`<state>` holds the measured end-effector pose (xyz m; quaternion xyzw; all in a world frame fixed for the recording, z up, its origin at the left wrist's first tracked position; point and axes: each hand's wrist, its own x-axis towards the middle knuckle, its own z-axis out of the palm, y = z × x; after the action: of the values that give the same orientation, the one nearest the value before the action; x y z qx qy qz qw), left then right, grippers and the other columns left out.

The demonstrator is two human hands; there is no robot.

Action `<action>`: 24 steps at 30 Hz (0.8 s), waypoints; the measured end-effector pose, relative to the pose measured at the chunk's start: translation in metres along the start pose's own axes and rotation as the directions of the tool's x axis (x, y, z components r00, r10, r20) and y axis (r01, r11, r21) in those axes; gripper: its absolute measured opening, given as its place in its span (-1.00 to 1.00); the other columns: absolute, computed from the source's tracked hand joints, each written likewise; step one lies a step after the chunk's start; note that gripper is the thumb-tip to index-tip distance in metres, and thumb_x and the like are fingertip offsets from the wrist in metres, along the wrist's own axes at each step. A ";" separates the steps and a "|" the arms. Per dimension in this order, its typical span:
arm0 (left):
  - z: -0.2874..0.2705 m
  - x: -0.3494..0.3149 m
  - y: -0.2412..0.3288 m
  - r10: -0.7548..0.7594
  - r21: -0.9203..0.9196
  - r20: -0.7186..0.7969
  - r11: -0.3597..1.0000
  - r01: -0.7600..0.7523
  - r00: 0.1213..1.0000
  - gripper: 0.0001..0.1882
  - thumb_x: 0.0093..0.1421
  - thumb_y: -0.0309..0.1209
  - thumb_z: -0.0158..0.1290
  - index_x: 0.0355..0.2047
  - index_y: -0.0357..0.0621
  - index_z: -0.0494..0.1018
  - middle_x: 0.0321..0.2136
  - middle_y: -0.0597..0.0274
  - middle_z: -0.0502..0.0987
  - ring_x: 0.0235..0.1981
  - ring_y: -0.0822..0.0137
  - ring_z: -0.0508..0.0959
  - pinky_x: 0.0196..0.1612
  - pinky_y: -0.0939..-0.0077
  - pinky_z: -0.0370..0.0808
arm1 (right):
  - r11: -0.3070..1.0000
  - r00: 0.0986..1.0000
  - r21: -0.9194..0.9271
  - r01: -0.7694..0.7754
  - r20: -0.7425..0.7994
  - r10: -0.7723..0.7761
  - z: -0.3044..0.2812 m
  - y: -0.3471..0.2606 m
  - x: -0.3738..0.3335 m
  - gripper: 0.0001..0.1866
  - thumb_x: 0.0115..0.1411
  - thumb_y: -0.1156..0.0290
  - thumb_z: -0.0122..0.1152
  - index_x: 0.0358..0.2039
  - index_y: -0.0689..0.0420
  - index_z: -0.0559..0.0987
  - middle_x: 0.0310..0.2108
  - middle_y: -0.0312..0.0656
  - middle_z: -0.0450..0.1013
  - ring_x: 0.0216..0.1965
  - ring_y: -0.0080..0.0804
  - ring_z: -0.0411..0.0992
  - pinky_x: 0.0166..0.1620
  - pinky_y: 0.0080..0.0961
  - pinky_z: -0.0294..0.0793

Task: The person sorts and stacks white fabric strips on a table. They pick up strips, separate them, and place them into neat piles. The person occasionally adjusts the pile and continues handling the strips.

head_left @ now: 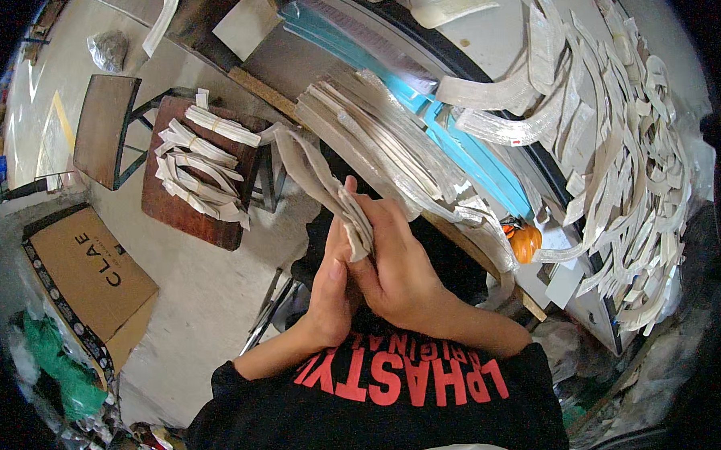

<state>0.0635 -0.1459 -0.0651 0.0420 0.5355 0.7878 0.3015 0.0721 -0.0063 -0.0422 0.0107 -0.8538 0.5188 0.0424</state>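
In front of my chest, both hands press together around a small bundle of flat off-white strips [317, 181]. My left hand [328, 297] lies against the near left side of the bundle, thumb up. My right hand [401, 270] closes on it from the right, fingers wrapped over the end. The strips rise from between my palms and bend toward the upper left; their lower ends are partly hidden by my fingers. Just beyond my right hand lies a thick stack of similar long strips [385, 135] along the table edge.
Several tied strip bundles [201, 172] lie on a brown stool [152, 198] at the left. An open cardboard box [110, 288] stands on the floor. A large heap of loose strips [624, 173] covers the right-hand table, near a blue tray [483, 167] and a small orange pumpkin-shaped object [525, 242].
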 end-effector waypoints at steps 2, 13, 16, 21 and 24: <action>-0.011 0.004 0.003 0.069 0.182 0.006 0.981 -0.069 0.998 -0.22 0.57 -0.01 -0.30 0.53 -0.43 -0.01 0.57 -0.14 -0.06 0.56 -0.03 0.04 0.55 0.20 -0.06 | 0.995 0.997 0.077 -0.069 0.048 0.065 0.003 0.006 0.003 -0.43 0.48 0.33 0.11 0.39 0.31 0.27 0.14 0.33 0.39 0.13 0.29 0.44 0.19 -0.12 0.49; -0.046 0.032 0.019 0.040 -0.071 0.019 0.997 -0.039 0.999 -0.40 0.63 -0.06 -0.30 0.37 -0.36 0.20 0.19 -0.17 0.52 0.20 0.11 0.55 0.31 0.24 0.44 | 0.265 0.727 0.678 -0.686 0.639 0.250 0.007 0.008 0.017 -0.72 0.61 0.29 -0.11 0.14 0.22 0.37 -0.32 -0.27 0.41 -0.42 -0.50 0.47 -0.38 -0.48 0.55; -0.042 0.032 0.006 0.035 -0.090 -0.089 0.995 -0.043 0.995 -0.50 0.64 -0.16 -0.32 0.32 -0.33 0.21 0.20 -0.24 0.51 0.23 0.05 0.53 0.33 0.21 0.42 | 0.654 0.926 0.657 -0.375 0.238 0.293 0.026 0.005 0.014 -0.71 0.57 0.32 -0.05 0.13 0.25 0.34 -0.22 -0.13 0.43 -0.25 -0.32 0.50 -0.14 -0.31 0.57; -0.025 0.034 0.007 0.073 -0.221 -0.162 0.969 -0.108 0.984 -0.64 0.64 -0.20 -0.32 0.19 -0.20 0.22 0.22 -0.47 0.45 0.26 -0.16 0.51 0.34 0.00 0.42 | 0.993 0.999 0.113 -0.024 -0.030 0.028 0.017 0.013 0.011 -0.69 0.37 0.49 0.22 0.06 0.30 0.43 -0.15 0.06 0.44 -0.13 0.00 0.49 0.00 -0.16 0.53; -0.019 0.031 0.002 0.111 -0.257 -0.160 0.955 -0.150 0.981 -0.68 0.64 -0.24 -0.32 0.19 -0.18 0.22 0.26 -0.44 0.41 0.26 -0.11 0.50 0.34 0.03 0.43 | 0.977 0.983 -0.168 0.135 -0.100 -0.153 0.011 0.011 0.012 -0.69 0.22 0.57 0.33 -0.04 0.30 0.52 -0.16 0.05 0.44 -0.15 0.07 0.48 -0.04 -0.13 0.53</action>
<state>0.0296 -0.1458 -0.0798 -0.0209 0.4403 0.8721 0.2124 0.0588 -0.0103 -0.0563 0.0398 -0.8861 0.4436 0.1284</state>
